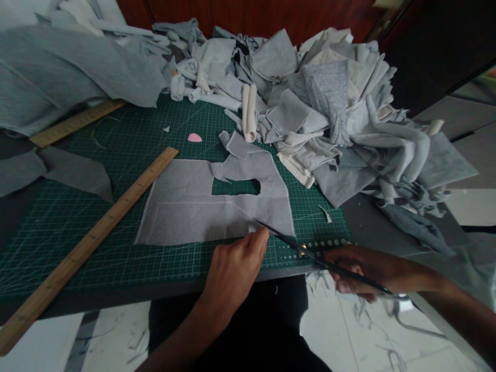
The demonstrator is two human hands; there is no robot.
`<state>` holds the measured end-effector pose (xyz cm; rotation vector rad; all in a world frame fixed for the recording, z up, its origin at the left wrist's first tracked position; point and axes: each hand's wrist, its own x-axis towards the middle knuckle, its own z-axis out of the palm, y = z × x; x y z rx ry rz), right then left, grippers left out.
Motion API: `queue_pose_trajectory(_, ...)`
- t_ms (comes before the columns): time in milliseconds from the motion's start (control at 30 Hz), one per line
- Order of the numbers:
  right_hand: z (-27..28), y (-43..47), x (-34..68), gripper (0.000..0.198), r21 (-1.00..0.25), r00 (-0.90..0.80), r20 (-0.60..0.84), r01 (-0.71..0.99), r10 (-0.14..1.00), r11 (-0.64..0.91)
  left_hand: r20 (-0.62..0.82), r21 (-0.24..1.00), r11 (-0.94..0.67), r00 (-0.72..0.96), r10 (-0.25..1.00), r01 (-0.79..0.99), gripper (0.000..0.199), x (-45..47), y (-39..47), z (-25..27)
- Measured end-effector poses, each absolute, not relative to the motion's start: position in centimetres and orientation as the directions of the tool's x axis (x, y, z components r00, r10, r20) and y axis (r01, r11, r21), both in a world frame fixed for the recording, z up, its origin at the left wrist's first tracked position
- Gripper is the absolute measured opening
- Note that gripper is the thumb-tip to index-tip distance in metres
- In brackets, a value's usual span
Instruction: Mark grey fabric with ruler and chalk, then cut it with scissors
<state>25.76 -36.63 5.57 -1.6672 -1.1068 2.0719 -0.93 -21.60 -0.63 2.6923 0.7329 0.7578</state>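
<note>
A piece of grey fabric [186,222] lies on the green cutting mat [135,271], with a cut-out opening in its upper middle and a faint chalk line across it. My left hand [236,266] pinches the fabric's near edge, fingers pressed together. In my right hand [360,268] is a pair of dark scissors [284,238], their handles gripped and their tips reaching over the fabric's lower right part, just beyond my left fingers. How far the blades are apart I cannot tell.
A long wooden ruler [112,217] slants along the fabric's left side. Behind it lie another wooden ruler [77,121], a pink piece of chalk [195,137] and grey fabric [73,62]. Heaped fabric scraps [287,108] cover the back and right. Thread bits litter the floor.
</note>
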Motion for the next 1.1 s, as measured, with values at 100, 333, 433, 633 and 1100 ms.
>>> queue_pose_trajectory(100,4.9,-37.4,25.9,0.052,-0.703,-0.307,-0.709,0.24,0.635,-0.669,0.42,0.368,-0.839,0.733,0.535,0.401,0.022,-0.9,-21.6,-0.7)
queue_pose_trajectory(333,4.5,-38.1,25.5,0.05,-0.705,-0.285,-0.708,0.238,0.646,-0.668,0.42,0.387,-0.834,0.731,0.538,0.392,0.021,-0.8,-21.6,-0.8)
queue_pose_trajectory(433,5.0,-37.8,25.1,0.055,-0.708,-0.272,-0.706,0.227,0.654,-0.669,0.422,0.388,-0.837,0.733,0.533,0.386,0.022,-0.8,-21.6,-0.7)
queue_pose_trajectory(633,4.8,-37.9,25.2,0.052,-0.708,-0.277,-0.706,0.242,0.652,-0.664,0.403,0.391,-0.83,0.736,0.543,0.398,0.023,-0.8,-21.5,-0.5)
queue_pose_trajectory(1100,4.9,-37.7,25.2,0.051,-0.704,-0.282,-0.71,0.249,0.645,-0.665,0.377,0.382,-0.823,0.742,0.554,0.421,0.015,-0.8,-21.6,-0.5)
